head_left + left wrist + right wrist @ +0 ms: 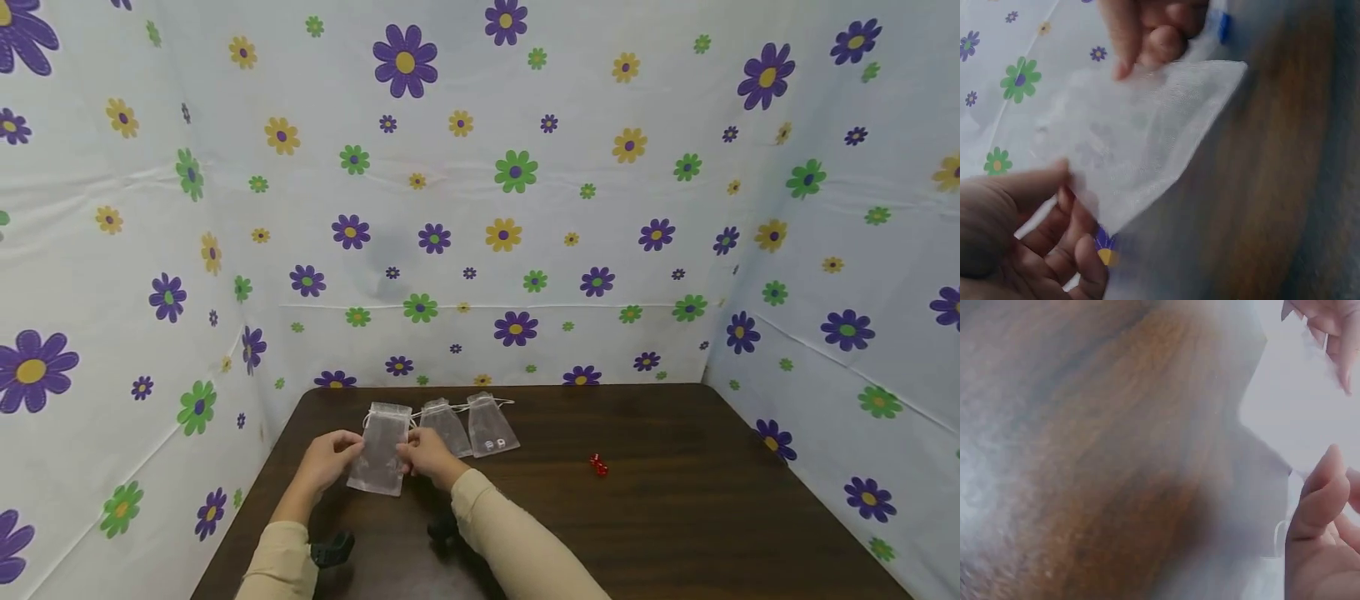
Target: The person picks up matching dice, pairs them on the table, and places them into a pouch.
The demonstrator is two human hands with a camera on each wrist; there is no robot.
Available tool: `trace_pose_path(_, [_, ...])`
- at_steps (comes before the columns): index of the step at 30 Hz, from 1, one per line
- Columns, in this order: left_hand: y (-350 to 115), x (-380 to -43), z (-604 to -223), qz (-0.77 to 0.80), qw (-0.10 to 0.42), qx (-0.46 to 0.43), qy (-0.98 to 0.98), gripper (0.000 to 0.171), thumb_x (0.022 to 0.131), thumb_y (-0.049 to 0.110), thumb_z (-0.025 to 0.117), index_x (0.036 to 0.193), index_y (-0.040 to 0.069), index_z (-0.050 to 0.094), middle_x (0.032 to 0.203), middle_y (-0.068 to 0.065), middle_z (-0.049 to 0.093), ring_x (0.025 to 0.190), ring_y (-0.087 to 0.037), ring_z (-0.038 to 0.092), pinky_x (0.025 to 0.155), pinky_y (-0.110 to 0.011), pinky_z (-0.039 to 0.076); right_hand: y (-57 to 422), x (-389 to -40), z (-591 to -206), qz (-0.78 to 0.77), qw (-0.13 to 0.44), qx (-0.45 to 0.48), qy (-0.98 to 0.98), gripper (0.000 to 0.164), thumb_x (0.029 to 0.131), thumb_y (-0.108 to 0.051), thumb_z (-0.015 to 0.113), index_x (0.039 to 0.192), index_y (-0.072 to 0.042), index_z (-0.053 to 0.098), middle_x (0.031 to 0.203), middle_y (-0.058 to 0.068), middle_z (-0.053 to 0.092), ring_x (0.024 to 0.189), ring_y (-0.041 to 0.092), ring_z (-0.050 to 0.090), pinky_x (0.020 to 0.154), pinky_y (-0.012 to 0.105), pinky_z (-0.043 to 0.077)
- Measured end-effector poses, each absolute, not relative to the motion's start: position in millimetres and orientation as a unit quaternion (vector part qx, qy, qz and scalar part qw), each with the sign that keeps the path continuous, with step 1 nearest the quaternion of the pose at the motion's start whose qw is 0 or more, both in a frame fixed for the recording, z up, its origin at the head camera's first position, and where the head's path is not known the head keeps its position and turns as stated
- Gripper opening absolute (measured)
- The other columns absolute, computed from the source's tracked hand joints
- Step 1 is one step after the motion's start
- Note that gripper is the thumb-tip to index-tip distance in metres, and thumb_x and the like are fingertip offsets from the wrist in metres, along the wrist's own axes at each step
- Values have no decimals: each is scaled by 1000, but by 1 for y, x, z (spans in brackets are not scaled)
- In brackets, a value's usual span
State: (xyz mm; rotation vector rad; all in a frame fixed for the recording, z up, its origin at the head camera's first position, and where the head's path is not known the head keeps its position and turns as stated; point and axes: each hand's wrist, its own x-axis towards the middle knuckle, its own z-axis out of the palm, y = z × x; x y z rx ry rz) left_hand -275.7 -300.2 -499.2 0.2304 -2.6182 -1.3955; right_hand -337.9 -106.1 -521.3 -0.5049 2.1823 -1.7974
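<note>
A sheer white drawstring pouch (378, 454) is held up over the table's left part, its drawstring end pointing away from me. My left hand (330, 460) pinches its left edge between thumb and fingers. On the opposite edge, my right hand (432, 458) pinches the mesh. The left wrist view shows the pouch (1147, 125) stretched between both hands, its flat end towards the table. Just beyond my right hand lie a second sheer pouch (444, 427), partly covered by that hand, and a third pouch (489, 417) with white dice (495, 444) inside.
Small red pieces (598, 465), seemingly dice, lie together on the dark wooden table (675, 500) right of the pouches. Flower-patterned white cloth (465, 208) rises behind the table and on both sides. White cords stretch from the pouches' tops.
</note>
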Motion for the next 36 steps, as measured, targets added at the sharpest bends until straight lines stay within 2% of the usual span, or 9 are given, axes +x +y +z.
trace_pose_path(2, [-301,-275,-500,-463,100,56,-879,16,98,13,69,109,1,70,106,-13,69,96,-27,62,84,-44,53,-107,-339,-518,-627,112,-185,749,4,97,3,63,100,4,65,72,2,59,57,11,58,52,25,51])
trace_pose_path(5, [-303,-277,-500,-444,144,23,-884,16,96,12,71,109,2,71,107,-13,72,98,-28,65,84,-40,54,-107,-342,-512,-610,58,-224,758,3,96,5,63,96,5,67,75,5,63,64,13,64,61,31,56])
trace_pose_path(10, [-308,-278,-501,-400,203,9,-893,14,93,8,74,106,4,74,104,-13,73,94,-30,67,83,-43,55,-109,-346,-507,-524,-58,-284,801,2,91,2,71,92,3,71,86,10,72,77,14,64,70,25,52])
trace_pose_path(14, [-311,-275,-505,-368,195,20,-909,12,92,8,75,103,5,75,102,-12,75,94,-32,67,86,-52,53,-109,-346,-510,-450,-101,-311,831,4,87,0,76,91,0,74,86,9,74,77,11,63,70,21,49])
trace_pose_path(17, [-313,-273,-512,-344,167,26,-924,11,91,13,76,101,6,76,99,-11,75,93,-32,68,86,-55,52,-107,-345,-513,-393,-89,-329,854,3,88,-5,77,87,-3,75,80,5,73,70,8,59,66,19,46])
trace_pose_path(21, [-316,-271,-523,-333,127,32,-934,10,91,16,77,96,8,76,97,-10,75,91,-30,66,87,-56,51,-104,-343,-518,-338,-51,-350,872,7,88,-8,77,83,-4,78,80,1,74,72,7,62,69,18,47])
trace_pose_path(25, [-315,-270,-529,-330,101,32,-938,12,92,17,76,97,7,77,103,-13,74,99,-36,67,91,-58,49,-101,-342,-524,-319,-11,-350,880,9,88,-8,77,80,-5,78,78,0,74,72,6,62,69,18,46])
trace_pose_path(28, [-314,-270,-530,-328,92,37,-940,16,92,19,75,100,5,78,107,-15,74,107,-41,66,94,-59,48,-101,-343,-526,-321,9,-342,883,11,90,-9,75,80,-5,77,76,-1,73,70,5,59,67,18,45])
trace_pose_path(36, [-315,-266,-529,-350,83,55,-932,19,93,21,75,100,4,78,108,-19,73,111,-45,63,96,-60,46,-100,-346,-526,-378,51,-323,866,10,90,-5,75,82,0,78,77,5,73,66,4,52,64,20,45])
